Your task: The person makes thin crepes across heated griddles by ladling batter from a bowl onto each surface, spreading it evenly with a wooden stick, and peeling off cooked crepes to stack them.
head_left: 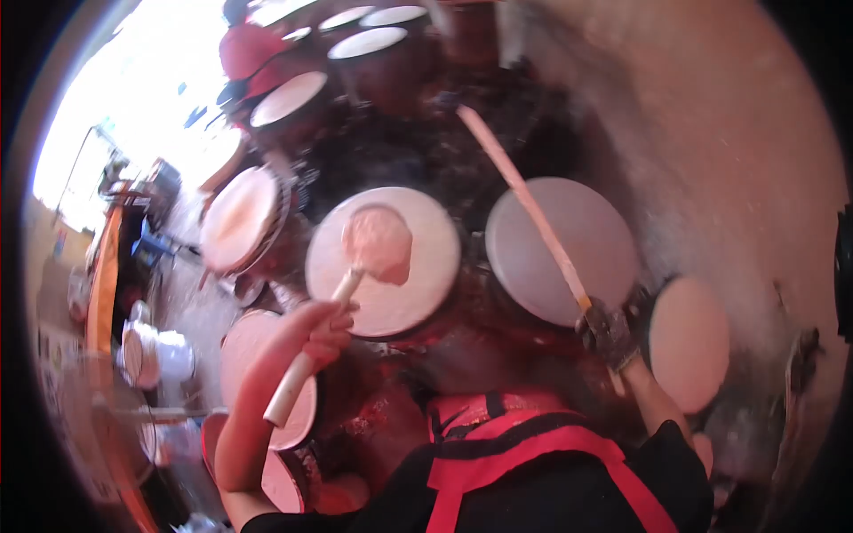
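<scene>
A pale cylindrical handle runs through my left hand (327, 333), whose bare fingers are wrapped round it. At its upper end a broad, flesh-coloured piece (378, 242) lies over the round white surface (431, 258) in the middle; whether it touches is unclear. My right hand (608, 332), in a dark glove, grips a long wooden stick (520, 188). That stick slants up and left across a greyish round surface (577, 235), its far end dark and over the dark floor.
More round pale-topped vessels stand at left (240, 218), lower left (267, 364) and right (690, 345). Others line the back (367, 43), near a person in red (249, 55). An orange post (107, 280) rises at far left; a brown wall (711, 115) bounds the right.
</scene>
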Demonstrator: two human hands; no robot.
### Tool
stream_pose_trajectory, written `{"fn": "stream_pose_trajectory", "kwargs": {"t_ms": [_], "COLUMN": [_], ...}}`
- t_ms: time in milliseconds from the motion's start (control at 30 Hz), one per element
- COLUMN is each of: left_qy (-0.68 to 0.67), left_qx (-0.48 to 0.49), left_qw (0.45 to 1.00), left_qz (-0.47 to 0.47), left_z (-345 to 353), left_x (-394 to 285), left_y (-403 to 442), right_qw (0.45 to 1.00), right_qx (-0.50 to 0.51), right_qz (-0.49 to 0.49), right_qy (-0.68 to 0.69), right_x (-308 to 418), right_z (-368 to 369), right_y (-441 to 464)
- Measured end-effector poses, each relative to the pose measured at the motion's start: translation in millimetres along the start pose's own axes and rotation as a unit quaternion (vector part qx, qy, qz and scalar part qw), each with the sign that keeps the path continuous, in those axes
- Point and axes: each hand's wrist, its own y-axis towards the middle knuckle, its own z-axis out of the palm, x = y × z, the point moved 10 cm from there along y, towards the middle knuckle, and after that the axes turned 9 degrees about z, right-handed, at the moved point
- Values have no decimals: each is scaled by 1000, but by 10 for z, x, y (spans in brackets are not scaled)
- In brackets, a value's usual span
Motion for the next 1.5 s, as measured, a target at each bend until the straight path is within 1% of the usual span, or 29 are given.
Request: {"fn": "stream_pose_trajectory", "kwargs": {"t_ms": [33, 100, 133, 200, 267, 300, 333, 400, 433, 467, 500, 567, 600, 633, 733, 767, 867, 933, 1033, 1067, 1100, 1133, 1167, 1233, 1333, 1367, 1433, 1467, 1500], "left_qy": [130, 356, 450, 600, 691, 702, 702, 700, 674, 657, 642, 610, 593, 591, 624, 620, 565, 551, 547, 547, 545, 541, 550, 553, 584, 603, 618, 625, 620], "left_qx": [21, 49, 47, 84, 105, 134, 142, 151, 164, 177, 165, 128, 104, 81, 11, -23, -57, -93, -121, -127, -131, -128, -128, -107, -83, -76, -77, -78, -74], "left_qw": [991, 923, 871, 746, 621, 577, 581, 588, 615, 631, 653, 694, 713, 717, 635, 651, 689, 678, 667, 665, 682, 689, 679, 668, 567, 537, 488, 463, 473], "left_qz": [37, 135, 190, 276, 355, 396, 388, 376, 374, 372, 366, 359, 360, 362, 456, 438, 451, 478, 491, 492, 470, 465, 469, 487, 574, 585, 611, 624, 622], "left_z": [296, 951, 1297, 1982, 2494, 2630, 2702, 2861, 2908, 2901, 2837, 2723, 2673, 2626, 2503, 2438, 2270, 2164, 1925, 1840, 1799, 1689, 1605, 1533, 1671, 1738, 1816, 1834, 1799], "left_x": [3, 42, 96, 293, 602, 742, 895, 1171, 1305, 1432, 1560, 1809, 1901, 1978, 1994, 1967, 1818, 1651, 1424, 1378, 1338, 1302, 1243, 1203, 1137, 1127, 1051, 1017, 970], "left_y": [182, 498, 616, 797, 954, 1088, 1200, 1322, 1400, 1534, 1760, 2183, 2343, 2499, 2891, 2967, 3106, 3080, 3003, 2985, 2890, 2888, 2859, 2717, 2389, 2276, 2074, 1984, 1947], "right_qw": [997, 959, 918, 837, 830, 825, 870, 932, 975, 980, 982, 979, 975, 966, 920, 935, 945, 945, 983, 979, 964, 956, 947, 935, 920, 911, 923, 925, 927], "right_qx": [2, -24, -48, -122, -183, -207, -208, -204, -153, -157, -159, -188, -213, -241, -324, -304, -310, -319, -182, -150, -116, -132, -149, -276, -370, -398, -366, -356, -345], "right_qz": [-64, -187, -234, -358, -289, -254, -176, -24, 91, 46, 1, -37, -32, -22, 20, 69, 5, -57, 26, 84, 142, 132, 122, -29, -9, -67, 47, 62, 77], "right_qy": [-52, -213, -315, -396, -441, -461, -411, -299, -129, -114, -98, -71, -61, -85, -219, -172, -106, -52, 23, 108, 191, 224, 257, 219, 126, 85, 109, 116, 123], "right_x": [100, 633, 1029, 1375, 1356, 1274, 1045, 549, 190, -54, -551, -1181, -1386, -1419, -1337, -1460, -1137, -1073, -950, -1024, -1089, -1164, -1240, -1402, -1095, -1199, -1180, -1117, -1054], "right_z": [-225, -511, -493, -628, -892, -1020, -1232, -1583, -1635, -1668, -1699, -1623, -1529, -1515, -1420, -1374, -1257, -1151, -905, -868, -814, -815, -816, -894, -712, -634, -473, -435, -395], "right_y": [-161, -510, -701, -933, -953, -990, -970, -953, -1007, -1015, -932, -909, -931, -894, -750, -549, -75, 329, 621, 562, 420, 320, 218, -11, -236, -73, 250, 416, 580]}}
